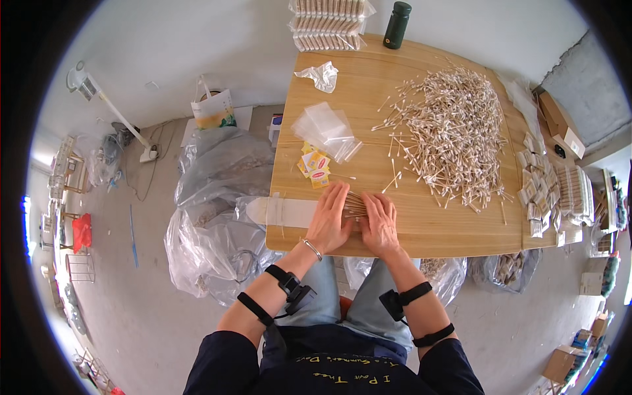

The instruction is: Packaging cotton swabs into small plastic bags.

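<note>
Near the front edge of the wooden table, a bundle of cotton swabs (355, 205) lies between my two hands with its sticks side by side. My left hand (330, 216) presses the left end, fingers curved over it. From the other side my right hand (380, 222) holds the right end, its fingers together. A flat white strip (299, 213) reaches out leftward from beside my left hand. Just beyond my left hand lie small yellow-and-white cards (315, 164). A few loose swabs (393, 179) are scattered past my right hand.
A large heap of cotton swabs (457, 131) covers the table's right side. Clear plastic bags (327, 131) and a crumpled wrapper (321, 76) lie at the left. Packed swab bundles (329, 25) and a dark green bottle (397, 26) stand at the back. Big plastic sacks (217, 197) crowd the floor leftward.
</note>
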Action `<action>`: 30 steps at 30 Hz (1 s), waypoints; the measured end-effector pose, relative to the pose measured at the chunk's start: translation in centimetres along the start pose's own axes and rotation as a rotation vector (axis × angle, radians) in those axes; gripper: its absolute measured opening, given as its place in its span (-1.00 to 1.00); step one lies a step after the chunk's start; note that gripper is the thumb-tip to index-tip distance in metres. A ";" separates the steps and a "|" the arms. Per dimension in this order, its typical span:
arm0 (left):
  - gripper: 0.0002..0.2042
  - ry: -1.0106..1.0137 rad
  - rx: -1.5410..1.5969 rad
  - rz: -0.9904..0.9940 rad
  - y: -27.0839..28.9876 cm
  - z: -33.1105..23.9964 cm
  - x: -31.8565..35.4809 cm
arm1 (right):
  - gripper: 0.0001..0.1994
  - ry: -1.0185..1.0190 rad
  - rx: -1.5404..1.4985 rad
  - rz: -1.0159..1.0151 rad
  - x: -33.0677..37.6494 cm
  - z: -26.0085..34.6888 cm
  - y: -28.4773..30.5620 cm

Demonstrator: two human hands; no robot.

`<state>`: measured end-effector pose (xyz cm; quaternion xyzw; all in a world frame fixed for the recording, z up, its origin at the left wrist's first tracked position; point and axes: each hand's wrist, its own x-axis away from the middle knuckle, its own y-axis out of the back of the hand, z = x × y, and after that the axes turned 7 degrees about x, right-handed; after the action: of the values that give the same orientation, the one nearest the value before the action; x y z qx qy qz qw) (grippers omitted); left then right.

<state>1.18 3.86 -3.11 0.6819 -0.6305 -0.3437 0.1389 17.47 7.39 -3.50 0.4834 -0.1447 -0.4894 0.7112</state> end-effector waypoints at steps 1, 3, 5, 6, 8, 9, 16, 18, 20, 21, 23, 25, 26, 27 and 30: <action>-0.30 -0.001 0.000 0.001 0.0 0.0 0.0 | -0.42 -0.001 0.000 -0.001 0.0 0.2 -0.1; -0.28 0.006 0.048 0.089 0.0 0.0 0.2 | -0.42 0.000 -0.016 0.085 0.0 0.5 -0.3; -0.27 0.031 0.070 0.095 0.2 -0.2 0.9 | -0.44 0.008 -0.065 0.055 0.2 0.5 -0.3; -0.26 0.057 0.089 0.100 0.3 -0.5 1.3 | -0.47 -0.032 -0.111 -0.066 0.4 0.1 -0.3; -0.26 0.077 0.124 0.048 0.2 -1.1 1.6 | -0.51 -0.073 -0.155 -0.186 0.7 -0.8 -0.4; -0.26 0.098 0.159 -0.005 0.1 -1.3 1.7 | -0.53 -0.193 -0.373 -0.272 0.8 -1.1 -0.1; -0.31 0.123 0.216 -0.105 -1.6 -1.0 1.6 | -0.56 -0.316 -0.785 -0.255 0.9 1.7 -1.6; -0.35 0.137 0.268 -0.096 -1.7 -0.9 1.5 | -0.55 -0.309 -0.810 -0.255 0.6 2.4 -2.2; -0.37 0.139 0.282 -0.081 -1.6 -0.8 1.5 | -0.54 -0.301 -0.835 -0.256 0.6 2.5 -2.3; -0.38 0.145 0.294 -0.068 -1.4 -0.7 1.6 | -0.51 -0.242 -0.631 -0.242 0.6 2.6 -2.1; -0.40 0.201 0.492 -0.118 -1.6 0.5 2.2 | -0.43 -0.121 -0.222 -0.213 0.9 2.5 -1.6; -0.43 0.257 0.695 -0.163 -1.7 0.8 2.4 | -0.37 -0.047 0.031 0.001 1.3 2.8 -0.8; -0.45 0.249 0.814 -0.228 -1.7 0.9 2.5 | -0.30 0.031 0.282 0.215 1.6 3.0 -0.4; -0.47 0.238 0.936 -0.292 -1.8 0.9 2.3 | -0.30 0.029 0.287 0.214 1.9 3.3 -0.1; -0.49 0.238 1.005 -0.329 -1.9 0.4 2.4 | -0.10 0.041 0.353 0.328 3.3 4.2 0.2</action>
<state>2.30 1.95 -5.28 0.7883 -0.5819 0.0626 -0.1898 16.29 2.29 -2.19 0.5799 -0.2900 -0.3248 0.6885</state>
